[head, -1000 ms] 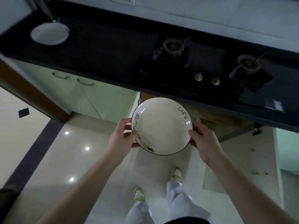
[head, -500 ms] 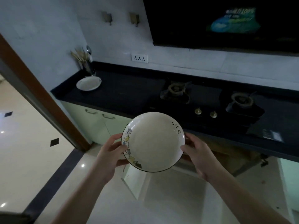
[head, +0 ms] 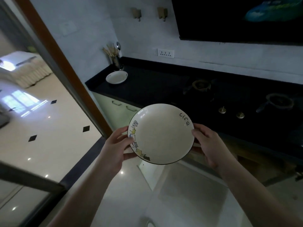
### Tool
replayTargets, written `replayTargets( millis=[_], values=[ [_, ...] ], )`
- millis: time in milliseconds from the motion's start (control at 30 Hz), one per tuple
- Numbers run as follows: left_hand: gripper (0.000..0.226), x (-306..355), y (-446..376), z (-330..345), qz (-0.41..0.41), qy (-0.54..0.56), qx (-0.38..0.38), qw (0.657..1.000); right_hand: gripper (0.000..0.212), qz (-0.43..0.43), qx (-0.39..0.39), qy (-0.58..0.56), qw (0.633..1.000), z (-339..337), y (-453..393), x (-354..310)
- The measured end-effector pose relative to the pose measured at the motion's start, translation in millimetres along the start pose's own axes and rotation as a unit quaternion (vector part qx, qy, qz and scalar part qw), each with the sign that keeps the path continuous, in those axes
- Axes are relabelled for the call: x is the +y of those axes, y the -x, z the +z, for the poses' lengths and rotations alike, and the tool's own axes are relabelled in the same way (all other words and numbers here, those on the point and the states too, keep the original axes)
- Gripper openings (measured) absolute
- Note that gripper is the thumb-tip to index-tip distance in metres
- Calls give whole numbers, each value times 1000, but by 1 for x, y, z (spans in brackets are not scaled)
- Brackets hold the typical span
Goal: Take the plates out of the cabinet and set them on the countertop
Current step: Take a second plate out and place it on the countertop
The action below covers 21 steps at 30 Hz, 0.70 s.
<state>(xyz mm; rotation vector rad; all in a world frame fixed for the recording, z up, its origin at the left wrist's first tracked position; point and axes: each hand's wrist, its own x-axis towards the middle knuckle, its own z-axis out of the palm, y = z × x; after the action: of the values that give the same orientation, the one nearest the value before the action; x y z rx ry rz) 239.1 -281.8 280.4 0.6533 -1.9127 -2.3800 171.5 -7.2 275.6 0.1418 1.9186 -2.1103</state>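
You are holding a white plate [head: 159, 134] in the air in front of you, short of the black worktop [head: 157, 86] and above the pale floor. Your left hand [head: 116, 147] is gripping its left rim, thumb lying on the top edge beside the small coloured drawings, fingers curling underneath. Your right hand [head: 208, 144] is gripping the opposite rim, thumb pressing on the edge just below the handwritten word "Life", the other fingers hidden under the plate. The plate is sitting slightly tilted, its dark outer edge showing along the lower side.

A second white plate [head: 116, 77] is already resting on the far left corner of the worktop, just in front of a metal utensil holder [head: 116, 62] filled with chopsticks and a spoon. Further right, two gas burners [head: 202, 85] and two brass knobs [head: 222, 110] are sitting in the dark hob. Pale green cabinet doors [head: 118, 112] are showing below the worktop's left part, and a white wall socket [head: 165, 53] is sitting above it.
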Motion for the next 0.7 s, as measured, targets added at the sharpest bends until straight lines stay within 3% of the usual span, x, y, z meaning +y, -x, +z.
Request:
replayTargets(
  millis=[333, 700],
  values=[
    [26, 12, 3, -110, -11, 71, 64, 995, 31, -1, -100, 31, 995, 109, -20, 8],
    [22, 44, -44, -214, -18, 108, 114, 987, 31, -31, -86, 85, 992, 236, -59, 12]
  ],
)
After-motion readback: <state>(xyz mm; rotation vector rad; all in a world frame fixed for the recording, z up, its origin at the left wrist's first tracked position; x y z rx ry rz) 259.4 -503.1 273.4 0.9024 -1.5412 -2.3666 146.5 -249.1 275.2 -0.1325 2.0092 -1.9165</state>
